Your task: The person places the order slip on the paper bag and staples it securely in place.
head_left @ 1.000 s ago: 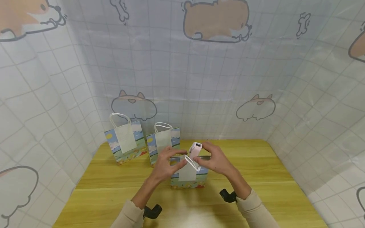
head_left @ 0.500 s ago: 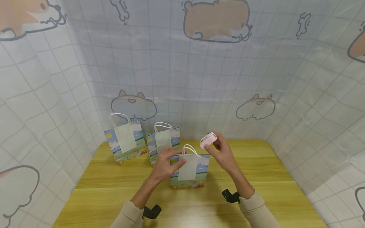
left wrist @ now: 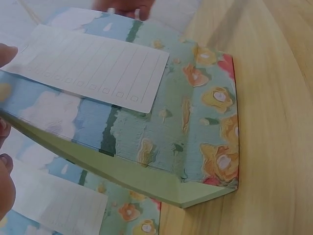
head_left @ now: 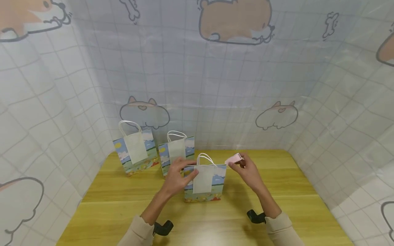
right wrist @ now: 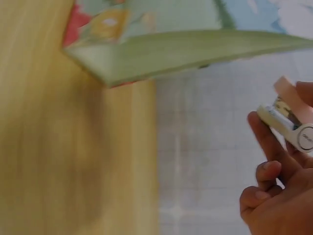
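A small paper gift bag with a painted meadow print, a white label and white cord handles stands upright on the table. My left hand pinches its upper left edge, thumb in front and fingers behind. In the left wrist view the flower-printed front and green side panel of this bag fill the middle. Just right of the bag's top, my right hand holds a small pink-and-white stapler above the table. Seen from the right wrist, the stapler lies between thumb and fingers, its arms spread apart.
Two matching gift bags stand behind to the left: one gift bag close behind my left hand, another gift bag farther left. A printed curtain borders the wooden table at the back and sides.
My right hand has drawn the stapler away from the bag's top to the right and turned it. The cord handles, earlier bent forward, now stand up. My left hand stays at the bag's edge.
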The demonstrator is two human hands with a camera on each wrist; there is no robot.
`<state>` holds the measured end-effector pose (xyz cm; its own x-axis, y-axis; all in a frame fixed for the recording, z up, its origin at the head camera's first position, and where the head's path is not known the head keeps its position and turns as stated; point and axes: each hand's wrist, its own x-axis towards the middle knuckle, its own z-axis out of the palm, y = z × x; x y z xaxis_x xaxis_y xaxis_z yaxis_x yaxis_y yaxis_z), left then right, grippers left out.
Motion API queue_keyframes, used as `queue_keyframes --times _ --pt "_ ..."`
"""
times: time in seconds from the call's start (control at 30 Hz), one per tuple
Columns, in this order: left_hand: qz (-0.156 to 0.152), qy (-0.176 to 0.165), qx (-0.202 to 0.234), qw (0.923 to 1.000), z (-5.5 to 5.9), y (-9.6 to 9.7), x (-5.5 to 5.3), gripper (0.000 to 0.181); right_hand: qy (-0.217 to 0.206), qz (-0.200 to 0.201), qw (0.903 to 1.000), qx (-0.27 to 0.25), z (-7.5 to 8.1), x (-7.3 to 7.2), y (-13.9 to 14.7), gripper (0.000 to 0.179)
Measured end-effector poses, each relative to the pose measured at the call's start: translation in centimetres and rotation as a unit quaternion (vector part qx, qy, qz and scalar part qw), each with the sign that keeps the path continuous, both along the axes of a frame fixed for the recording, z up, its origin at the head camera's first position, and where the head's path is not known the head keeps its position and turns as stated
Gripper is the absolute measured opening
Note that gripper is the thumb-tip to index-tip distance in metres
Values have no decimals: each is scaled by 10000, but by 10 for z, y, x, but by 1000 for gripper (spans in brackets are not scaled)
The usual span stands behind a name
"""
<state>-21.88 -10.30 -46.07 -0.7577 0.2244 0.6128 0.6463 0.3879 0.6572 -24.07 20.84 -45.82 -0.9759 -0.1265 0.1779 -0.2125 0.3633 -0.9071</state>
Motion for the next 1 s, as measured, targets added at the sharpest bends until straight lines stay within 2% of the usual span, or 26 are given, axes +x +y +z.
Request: queue_keyframes --times 0.23,0.37,0.57,0.77,1.0 --pt "12 139 -10 9999 -2 0 1 29 -910 -119 9957 126 -29 0 12 62" --pt "-22 209 -9 9998 -2 1 0 28 -1233 -154 9920 208 -40 2 19 61" --pt "-5 308 7 9995 -2 1 -2 27 -1682 69 9850 383 -52 5 26 63" --pt "30 399 -10 9992 -2 2 -2 25 -1779 153 9818 653 -59 10 25 76" --pt "24 395 48 9992 -1 3 -3 24 -1826 126 9801 773 -63 14 30 57"
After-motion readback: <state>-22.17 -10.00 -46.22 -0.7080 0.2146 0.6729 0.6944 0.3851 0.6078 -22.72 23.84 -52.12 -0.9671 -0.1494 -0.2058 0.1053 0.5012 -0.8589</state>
